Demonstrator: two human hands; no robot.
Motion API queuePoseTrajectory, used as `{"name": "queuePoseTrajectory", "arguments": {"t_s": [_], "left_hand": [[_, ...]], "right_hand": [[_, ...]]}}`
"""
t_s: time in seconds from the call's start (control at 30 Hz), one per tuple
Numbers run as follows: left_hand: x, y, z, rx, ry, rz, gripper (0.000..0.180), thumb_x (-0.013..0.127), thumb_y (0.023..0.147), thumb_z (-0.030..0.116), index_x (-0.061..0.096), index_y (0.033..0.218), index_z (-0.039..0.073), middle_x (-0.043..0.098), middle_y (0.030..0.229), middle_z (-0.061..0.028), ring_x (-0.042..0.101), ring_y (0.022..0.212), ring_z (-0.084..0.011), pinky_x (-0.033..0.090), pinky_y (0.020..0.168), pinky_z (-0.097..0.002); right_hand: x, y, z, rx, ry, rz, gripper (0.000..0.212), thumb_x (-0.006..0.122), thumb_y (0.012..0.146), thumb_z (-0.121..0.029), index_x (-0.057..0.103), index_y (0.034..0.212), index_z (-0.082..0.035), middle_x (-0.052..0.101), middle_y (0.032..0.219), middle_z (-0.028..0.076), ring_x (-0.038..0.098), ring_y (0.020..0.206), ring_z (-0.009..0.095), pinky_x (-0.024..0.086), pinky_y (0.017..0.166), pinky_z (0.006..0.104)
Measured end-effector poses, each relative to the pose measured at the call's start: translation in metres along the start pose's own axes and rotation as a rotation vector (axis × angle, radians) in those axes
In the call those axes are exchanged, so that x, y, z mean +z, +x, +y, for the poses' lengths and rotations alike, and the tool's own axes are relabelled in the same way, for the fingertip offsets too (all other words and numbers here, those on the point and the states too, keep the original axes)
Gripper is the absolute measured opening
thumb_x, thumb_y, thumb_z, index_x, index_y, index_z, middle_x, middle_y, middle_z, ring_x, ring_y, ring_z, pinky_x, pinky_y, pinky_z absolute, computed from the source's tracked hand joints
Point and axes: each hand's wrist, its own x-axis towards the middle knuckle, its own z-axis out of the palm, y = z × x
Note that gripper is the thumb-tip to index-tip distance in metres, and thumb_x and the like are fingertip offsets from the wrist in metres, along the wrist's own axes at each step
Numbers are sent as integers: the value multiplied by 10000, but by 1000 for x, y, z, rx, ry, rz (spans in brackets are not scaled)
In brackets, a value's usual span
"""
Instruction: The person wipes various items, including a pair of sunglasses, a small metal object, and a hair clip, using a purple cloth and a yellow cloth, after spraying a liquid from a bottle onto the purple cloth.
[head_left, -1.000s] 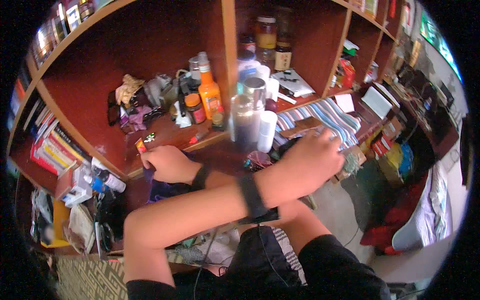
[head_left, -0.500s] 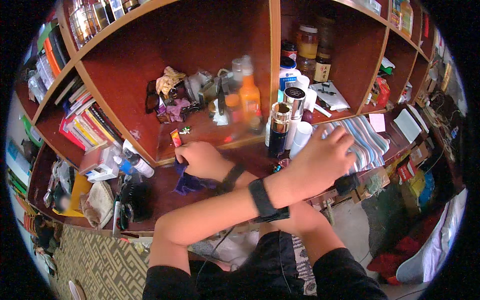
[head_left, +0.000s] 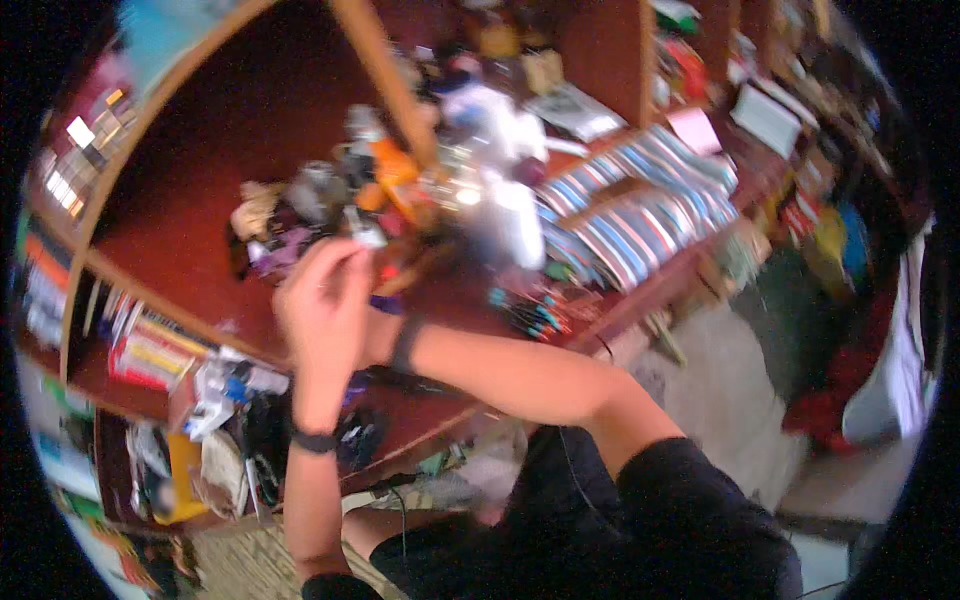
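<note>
My left hand is at the front of the large shelf opening, fingers curled and thumb drawn in. Motion blur hides whatever lies between its fingertips. Behind it, mostly covered, is my right hand, its forearm reaching across from the right. Bits of a dark purple cloth show around that hand. Just beyond the left fingertips sit a small white item and a heap of beige and purple hair ties. An orange bottle leans in the view beside the wooden divider.
White bottles crowd the desk right of the divider. Beside them lies a folded striped cloth, with beaded strings in front. Books fill the left shelf. A yellow folder and a knitted pouch lie at the left end.
My left hand has swung from the striped cloth on the right over to the left, now in front of my right hand. The whole view has tilted and blurred.
</note>
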Motion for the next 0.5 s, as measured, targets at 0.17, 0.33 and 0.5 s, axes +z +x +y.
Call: {"name": "queuePoseTrajectory", "arguments": {"t_s": [0.17,0.33,0.5], "left_hand": [[-59,-149,30,4,185,45,169,559,960,63,673,1008,-52,675,986,-169,607,942,-280,484,880,-403],[-49,-214,2,330,552,-217,261,488,979,146,642,1048,-52,634,1069,-210,580,974,-399,478,856,-530],[-22,-206,-12,248,629,-371,369,455,1022,255,570,1263,0,521,1329,-231,499,1186,-412,385,1004,-573]], "right_hand": [[20,-39,-86,86,-645,-26,208,625,786,-208,623,943,-72,622,919,120,636,920,288,510,678,404],[-28,-171,-177,103,-297,402,214,583,882,-258,537,869,-49,504,890,128,541,845,308,456,698,406],[-74,-369,-165,916,-438,636,148,639,839,-173,653,907,-42,665,813,147,645,749,331,520,702,422]]}}
